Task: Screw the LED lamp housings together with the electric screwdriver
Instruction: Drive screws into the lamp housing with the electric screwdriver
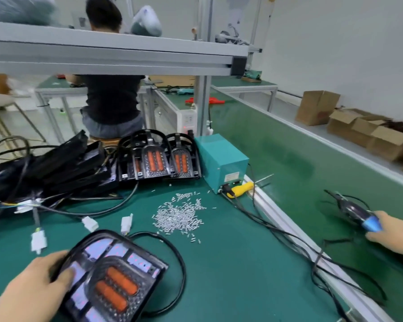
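No legible text; label on teal power box (221,162) blurred.

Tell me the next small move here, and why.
Probably lift the electric screwdriver back over to the lamp housing. The right hand holds it far off on the conveyor belt, while the left hand grips the housing near the loose screws.

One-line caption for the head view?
Left hand grips a lamp housing; right hand holds the electric screwdriver beside loose screws.

screws (178,216) behind lamp housing (112,278) — screwdriver (356,211) right
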A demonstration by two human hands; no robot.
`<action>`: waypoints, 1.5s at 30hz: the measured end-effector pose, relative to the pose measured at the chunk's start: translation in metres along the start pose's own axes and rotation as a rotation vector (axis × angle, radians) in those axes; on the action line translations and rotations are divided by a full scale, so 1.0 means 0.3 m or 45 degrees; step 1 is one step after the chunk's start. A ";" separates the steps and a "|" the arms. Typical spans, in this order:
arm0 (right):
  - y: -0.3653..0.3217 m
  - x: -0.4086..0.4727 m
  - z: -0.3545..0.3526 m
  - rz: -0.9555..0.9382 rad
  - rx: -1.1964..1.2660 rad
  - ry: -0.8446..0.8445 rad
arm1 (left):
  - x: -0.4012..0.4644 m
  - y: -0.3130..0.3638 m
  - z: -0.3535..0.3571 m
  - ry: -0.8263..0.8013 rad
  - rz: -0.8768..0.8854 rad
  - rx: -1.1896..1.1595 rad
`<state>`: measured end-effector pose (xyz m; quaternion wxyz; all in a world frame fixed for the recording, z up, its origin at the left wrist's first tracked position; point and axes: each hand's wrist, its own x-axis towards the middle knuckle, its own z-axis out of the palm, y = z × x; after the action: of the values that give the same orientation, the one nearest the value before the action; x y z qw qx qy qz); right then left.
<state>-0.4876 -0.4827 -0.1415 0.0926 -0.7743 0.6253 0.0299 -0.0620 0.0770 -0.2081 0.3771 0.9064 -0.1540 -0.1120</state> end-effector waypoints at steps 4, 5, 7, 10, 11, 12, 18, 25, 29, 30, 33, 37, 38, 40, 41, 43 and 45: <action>-0.067 -0.053 0.019 -0.217 0.106 0.083 | -0.011 0.127 -0.015 0.075 -0.106 0.076; -0.123 -0.100 0.004 -0.263 0.123 0.143 | -0.015 0.137 -0.015 0.081 -0.107 0.090; -0.241 -0.186 -0.037 -0.383 0.131 0.213 | -0.017 0.152 -0.018 0.105 -0.094 0.094; -0.411 -0.309 -0.147 -0.593 0.417 0.217 | -0.026 0.202 -0.047 0.266 -0.031 0.129; -0.462 -0.350 -0.184 -0.638 0.615 0.180 | -0.035 0.239 -0.055 0.338 0.019 0.119; -0.508 -0.392 -0.218 -0.664 0.862 0.105 | -0.053 0.288 -0.063 0.391 0.082 0.093; -0.724 -0.553 -0.286 -0.876 2.100 -0.644 | -0.111 0.643 -0.012 0.280 0.555 -0.053; -0.827 -0.637 -0.205 -0.752 2.297 -0.273 | -0.049 0.837 0.268 -0.532 0.898 0.683; -0.816 -0.625 -0.186 -0.730 2.459 -0.129 | -0.021 0.855 0.361 -0.699 0.875 0.901; -0.809 -0.621 -0.182 -0.745 2.493 -0.113 | -0.014 0.854 0.375 -0.708 0.865 0.934; -0.790 -0.610 -0.172 -0.778 2.563 -0.076 | -0.011 0.849 0.399 -0.663 0.898 0.997; -0.778 -0.612 -0.180 -0.756 2.521 0.064 | -0.018 0.829 0.406 -0.611 0.976 1.042; -0.778 -0.614 -0.185 -0.749 2.490 0.101 | -0.019 0.823 0.404 -0.599 0.997 1.055; -0.778 -0.615 -0.201 -0.716 2.389 0.158 | -0.020 0.815 0.400 -0.578 1.053 1.081; -0.776 -0.611 -0.208 -0.697 2.292 0.186 | -0.022 0.813 0.397 -0.573 1.086 1.089; -0.769 -0.601 -0.230 -0.671 2.014 0.172 | -0.027 0.814 0.395 -0.570 1.130 1.097; -0.757 -0.593 -0.262 -0.653 1.836 -0.066 | -0.037 0.817 0.398 -0.564 1.130 1.114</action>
<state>-0.3102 -0.2800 -0.0116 0.5937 -0.6422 0.2882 -0.3898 -0.1582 -0.1604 -0.1137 -0.0563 0.7821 -0.6180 -0.0569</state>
